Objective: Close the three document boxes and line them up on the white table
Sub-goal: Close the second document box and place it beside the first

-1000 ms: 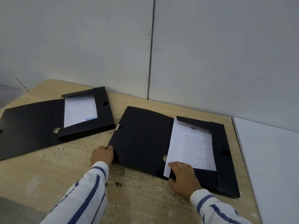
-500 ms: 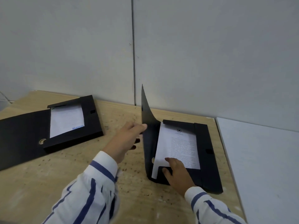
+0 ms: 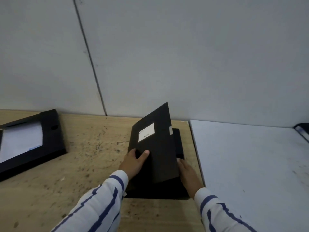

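Left hand (image 3: 133,162) pressing half-lowered black lid (image 3: 155,144); right hand (image 3: 188,171) flat, steadying box base (image 3: 178,143): best pressed down till white tab (image 3: 170,130) catches.

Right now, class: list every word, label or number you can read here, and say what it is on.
None can be read.
Lid label: small dark print, too blurred.
Paper in the open box: blue mark at its edge, too blurred.

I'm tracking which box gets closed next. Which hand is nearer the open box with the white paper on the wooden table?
Left. The left hand presses the lid of the middle box, on the side facing the open box; the right hand is farther away, at the middle box's opposite edge.
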`<state>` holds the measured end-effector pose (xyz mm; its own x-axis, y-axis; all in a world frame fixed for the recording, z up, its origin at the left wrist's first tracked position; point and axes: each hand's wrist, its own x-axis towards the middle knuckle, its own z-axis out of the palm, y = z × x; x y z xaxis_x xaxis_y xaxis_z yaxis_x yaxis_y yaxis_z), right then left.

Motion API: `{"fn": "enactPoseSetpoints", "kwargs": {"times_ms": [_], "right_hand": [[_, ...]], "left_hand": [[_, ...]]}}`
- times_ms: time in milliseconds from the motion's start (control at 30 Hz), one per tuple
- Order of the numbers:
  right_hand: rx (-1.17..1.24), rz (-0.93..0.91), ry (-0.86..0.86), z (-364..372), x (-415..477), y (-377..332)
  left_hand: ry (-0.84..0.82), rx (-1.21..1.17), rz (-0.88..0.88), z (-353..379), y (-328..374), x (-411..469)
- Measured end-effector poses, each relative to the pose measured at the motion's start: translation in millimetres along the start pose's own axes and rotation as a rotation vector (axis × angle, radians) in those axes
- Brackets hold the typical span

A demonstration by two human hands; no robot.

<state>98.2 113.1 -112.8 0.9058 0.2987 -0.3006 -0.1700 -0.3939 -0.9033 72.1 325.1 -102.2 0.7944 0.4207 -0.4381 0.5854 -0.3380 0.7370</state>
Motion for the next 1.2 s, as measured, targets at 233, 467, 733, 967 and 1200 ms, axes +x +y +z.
{"fn": "enactPoseSetpoints", "kwargs": {"times_ms": [233,467,733,967,1200], "right_hand": [[0.437,0.187,-0.091,-30.8,17.3,2.1],[-0.089,0.019,0.035,-19.6,16.8,5.7],[-0.611,0.085,0.166,-8.9,29.2,16.6],[-0.691,0.002,0.018,4.6,41.0,23.3],[-0.453,0.087,0.123,7.1,30.9,25.0]], "left_hand": [[0.074,0.261,-0.005,27.9,-20.8,16.7],[0.115,0.448,-0.012,39.8,-25.2,19.5],[0.124,0.648,0.004,43.8,-28.4,26.7],[0.131,0.676,0.060,44.6,-39.1,29.5],[0.120,0.332,0.070,28.7,-47.1,30.4]]}}
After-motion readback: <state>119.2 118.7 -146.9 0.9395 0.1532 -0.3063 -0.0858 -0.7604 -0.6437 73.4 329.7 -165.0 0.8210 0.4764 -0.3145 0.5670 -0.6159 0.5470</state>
